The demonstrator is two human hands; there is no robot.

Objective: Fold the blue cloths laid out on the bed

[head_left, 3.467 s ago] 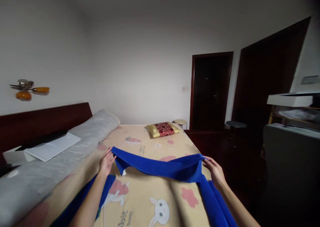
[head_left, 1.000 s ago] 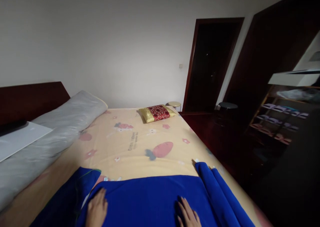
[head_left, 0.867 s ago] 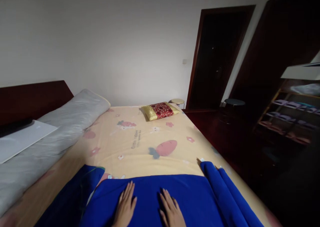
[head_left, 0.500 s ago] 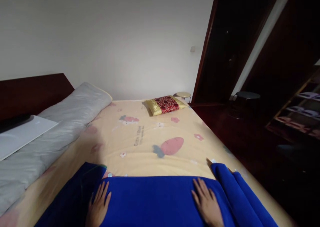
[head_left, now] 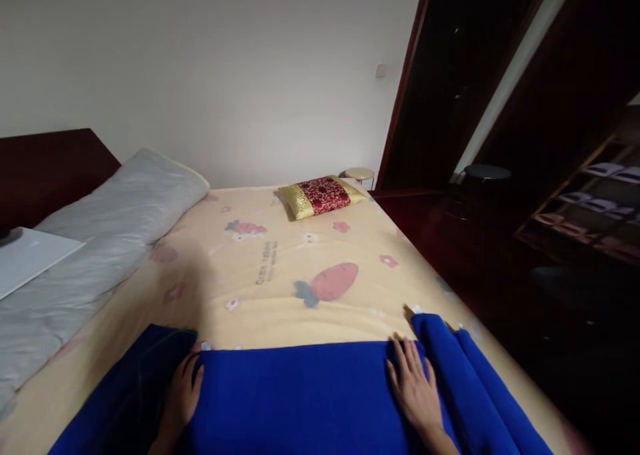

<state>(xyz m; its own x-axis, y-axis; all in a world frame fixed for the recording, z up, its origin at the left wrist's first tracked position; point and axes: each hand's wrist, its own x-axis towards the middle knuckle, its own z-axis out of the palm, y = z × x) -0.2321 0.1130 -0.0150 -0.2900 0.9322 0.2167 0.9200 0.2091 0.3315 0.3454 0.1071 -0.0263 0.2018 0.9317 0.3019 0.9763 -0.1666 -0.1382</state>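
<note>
- A blue cloth (head_left: 300,395) is spread flat on the near end of a bed (head_left: 280,288).
- The cloth is folded, and its far edge runs straight across the bed.
- The left hand (head_left: 180,395) is laid at the left end of the fold. Its fingers (head_left: 193,368) are curled over the cloth's edge, so the edge looks lightly gripped.
- The right hand (head_left: 415,388) is pressed flat on the cloth near its far right corner. The fingers are held open and a little spread, and nothing is gripped.
- A long blue strip (head_left: 465,375) of the same cloth is seen just beside the right hand. It lies along the bed's right edge.
- More blue cloth, darker in shadow, is seen to the left of the left hand.
- The bed is covered with a yellow sheet with carrots and flowers printed on it.
- A red and gold pillow (head_left: 320,196) is set at the far end of the bed, well apart from the hands.
- A long grey bolster (head_left: 110,221) is laid along the left side, by a dark headboard (head_left: 45,168).
- A white board (head_left: 30,258) is rested on the bolster.
- A round stool (head_left: 359,173) is seen past the pillow.
- Shelves (head_left: 590,208) are seen on the right, in the dark.
</note>
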